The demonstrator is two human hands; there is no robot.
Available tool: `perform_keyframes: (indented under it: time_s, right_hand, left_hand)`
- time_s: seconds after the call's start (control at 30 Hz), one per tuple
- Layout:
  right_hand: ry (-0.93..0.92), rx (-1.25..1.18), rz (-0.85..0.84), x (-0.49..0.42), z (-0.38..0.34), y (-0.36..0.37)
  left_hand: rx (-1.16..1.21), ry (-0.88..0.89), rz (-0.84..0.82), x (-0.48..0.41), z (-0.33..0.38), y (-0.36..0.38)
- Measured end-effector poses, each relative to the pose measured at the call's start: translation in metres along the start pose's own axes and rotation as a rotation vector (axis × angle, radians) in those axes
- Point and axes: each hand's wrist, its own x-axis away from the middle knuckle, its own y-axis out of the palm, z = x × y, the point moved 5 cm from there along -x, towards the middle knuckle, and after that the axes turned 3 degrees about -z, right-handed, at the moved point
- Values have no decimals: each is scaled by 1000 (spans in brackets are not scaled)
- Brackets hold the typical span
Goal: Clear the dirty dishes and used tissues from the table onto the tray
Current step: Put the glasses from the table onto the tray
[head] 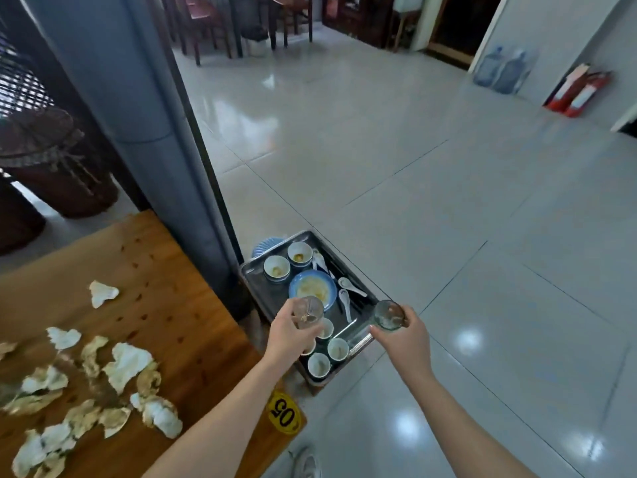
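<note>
My left hand (289, 334) grips a clear ribbed glass (307, 311) above the near part of the metal tray (255, 282). At the tray's right edge my right hand (405, 339) grips a second clear glass (388, 315). The tray sits low beside the wooden table (162, 305) and holds a blue plate (312, 289) with food remains, several small white bowls (276, 267), little cups (337, 349) and white spoons (345, 300). Several crumpled, stained tissues (127, 365) lie scattered over the table's left and near part.
A grey pillar (144, 115) stands right behind the table and tray. Shiny tiled floor (448, 219) stretches to the right. A yellow "05" tag (284, 412) marks the table corner. Water bottles (499, 69) and fire extinguishers (579, 93) stand by the far wall.
</note>
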Motion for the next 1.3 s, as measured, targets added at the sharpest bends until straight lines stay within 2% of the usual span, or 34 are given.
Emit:
perform_keyframes:
  time_s: [0.2, 0.37, 0.8, 1.13, 1.3]
  right_hand:
    - [63, -45, 35, -56, 21, -12]
    - [100, -43, -15, -100, 43, -7]
    - [79, 107, -382, -231, 83, 38]
    - [106, 201, -602, -258, 173, 94]
    - [91, 238, -637, -269, 210, 115]
  left_hand:
    - [-30, -30, -44, -56, 13, 32]
    - [-25, -87, -47, -84, 11, 57]
    - [123, -377, 197, -133, -39, 121]
    - [43, -432, 277, -172, -109, 171]
    - [13, -435, 278, -193, -144, 189]
